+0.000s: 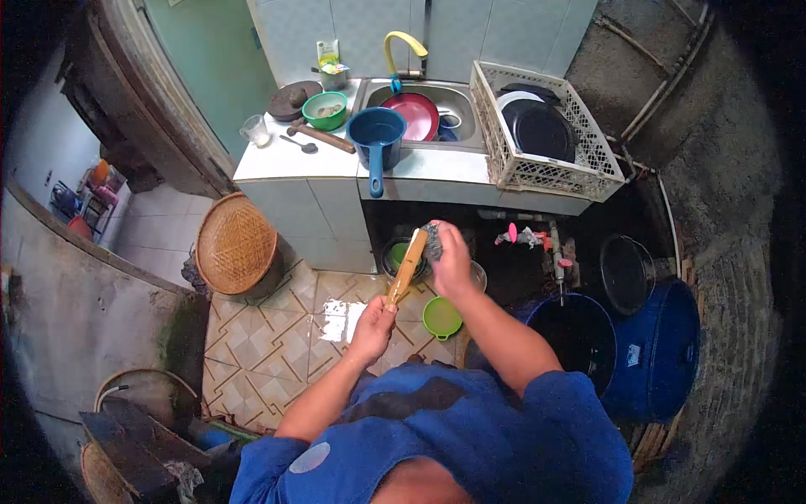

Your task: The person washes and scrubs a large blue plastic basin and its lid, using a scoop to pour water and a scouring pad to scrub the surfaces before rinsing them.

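In front of my body, above the tiled floor, my left hand [372,333] is closed round the lower end of a flat yellow-brown wooden stick [406,269]. The stick slants up and to the right; its exact kind is not clear. My right hand [454,267] grips a grey scouring pad [432,243] against the stick's upper end. Part of the pad is hidden by the fingers. Beyond both hands, a blue dipper [375,139] stands at the counter's front edge, its handle jutting toward me.
A steel sink [463,102] holds a red plate [413,113]. To its right sits a cream crate [537,174] of dark dishes. On the counter are a green bowl [325,110] and a spoon [307,147]. Blue drums [663,357], a green strainer [442,318] and a woven basket [238,244] stand below.
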`<state>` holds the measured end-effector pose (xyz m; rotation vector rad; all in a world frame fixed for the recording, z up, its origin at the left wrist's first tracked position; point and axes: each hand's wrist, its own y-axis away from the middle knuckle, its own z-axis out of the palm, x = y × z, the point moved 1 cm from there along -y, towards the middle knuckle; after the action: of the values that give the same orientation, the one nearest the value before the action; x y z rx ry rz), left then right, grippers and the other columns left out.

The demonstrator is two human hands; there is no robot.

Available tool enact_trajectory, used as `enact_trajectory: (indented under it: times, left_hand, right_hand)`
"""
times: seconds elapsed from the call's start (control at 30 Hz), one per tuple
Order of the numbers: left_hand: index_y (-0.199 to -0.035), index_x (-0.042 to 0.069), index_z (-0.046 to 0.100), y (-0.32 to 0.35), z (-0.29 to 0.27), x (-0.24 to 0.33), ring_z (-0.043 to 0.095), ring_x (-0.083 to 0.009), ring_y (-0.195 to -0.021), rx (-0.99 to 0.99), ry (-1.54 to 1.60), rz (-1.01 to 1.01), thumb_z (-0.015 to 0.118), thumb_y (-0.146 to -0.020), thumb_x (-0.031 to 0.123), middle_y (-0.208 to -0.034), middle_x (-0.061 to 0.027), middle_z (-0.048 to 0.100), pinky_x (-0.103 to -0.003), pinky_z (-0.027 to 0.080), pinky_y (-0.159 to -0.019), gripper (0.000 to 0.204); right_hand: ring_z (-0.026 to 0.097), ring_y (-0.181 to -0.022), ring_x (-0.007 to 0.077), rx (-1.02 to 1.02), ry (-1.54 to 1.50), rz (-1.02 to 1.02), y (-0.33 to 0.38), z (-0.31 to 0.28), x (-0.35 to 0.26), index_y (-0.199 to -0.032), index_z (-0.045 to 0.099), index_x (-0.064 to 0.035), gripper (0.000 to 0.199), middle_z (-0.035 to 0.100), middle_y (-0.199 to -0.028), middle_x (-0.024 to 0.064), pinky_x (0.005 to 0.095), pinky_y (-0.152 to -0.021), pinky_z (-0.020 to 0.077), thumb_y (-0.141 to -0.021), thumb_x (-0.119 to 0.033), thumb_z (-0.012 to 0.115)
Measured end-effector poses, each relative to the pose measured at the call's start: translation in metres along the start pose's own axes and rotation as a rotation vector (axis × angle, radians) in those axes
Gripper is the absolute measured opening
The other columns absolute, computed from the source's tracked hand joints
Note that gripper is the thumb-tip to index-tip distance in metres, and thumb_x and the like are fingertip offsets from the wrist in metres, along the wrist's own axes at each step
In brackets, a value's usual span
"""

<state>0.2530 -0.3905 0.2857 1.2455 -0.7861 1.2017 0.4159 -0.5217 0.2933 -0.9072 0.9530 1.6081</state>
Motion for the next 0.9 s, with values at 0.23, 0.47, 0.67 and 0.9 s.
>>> enact_trajectory:
  times: [0.23, 0.47, 0.67, 0.9]
  left_hand:
    - [-0.097, 0.01, 0.049, -0.027, 0.004, -0.006, 0.043, -0.0052, -0.056, 0.128, -0.144, 0.096, 0.047, -0.104, 0.03, -0.068, 0.004, 0.046, -0.024, 0.037, -0.049, 0.021]
    - [-0.105, 0.009, 0.053, -0.023, 0.005, -0.006, 0.046, -0.0044, -0.058, 0.12, -0.051, 0.004, 0.046, -0.105, 0.029, -0.07, 0.0036, 0.05, -0.022, 0.036, -0.047, 0.021]
    - [-0.107, 0.0, 0.057, -0.018, -0.015, -0.02, 0.062, -0.0139, -0.065, -0.114, -0.474, 0.117, 0.045, -0.104, 0.029, -0.078, -0.0039, 0.065, -0.03, 0.05, -0.06, 0.031]
    - [-0.113, 0.001, 0.06, 0.003, 0.022, 0.071, 0.067, -0.0295, -0.089, 0.08, -1.48, 0.905, 0.07, -0.086, 0.023, -0.083, -0.0129, 0.068, -0.048, 0.043, -0.094, 0.036]
  right_hand:
    - [0.053, -0.102, 0.0146, -0.073, -0.262, 0.2, 0.077, 0.039, 0.038, -0.125, 0.05, -0.0041, 0.038, 0.056, -0.113, 0.0069, 0.032, -0.088, 0.0452, -0.098, -0.028, 0.059]
    - [0.061, -0.097, 0.0213, -0.149, 0.086, 0.207, 0.063, 0.041, 0.051, -0.14, 0.039, 0.0052, 0.076, 0.061, -0.109, 0.0203, 0.0354, -0.084, 0.051, -0.08, -0.029, 0.073]
    - [0.066, -0.08, 0.0292, -0.223, 0.587, -0.093, 0.07, 0.02, 0.025, -0.114, 0.055, -0.0022, 0.04, 0.065, -0.085, 0.017, 0.0416, -0.071, 0.0508, -0.078, -0.015, 0.067]
    - [0.064, -0.089, 0.0412, -0.592, 0.901, -0.253, 0.053, -0.029, 0.02, -0.114, 0.057, -0.0062, 0.041, 0.066, -0.093, 0.0207, 0.0475, -0.074, 0.0492, -0.076, -0.016, 0.071]
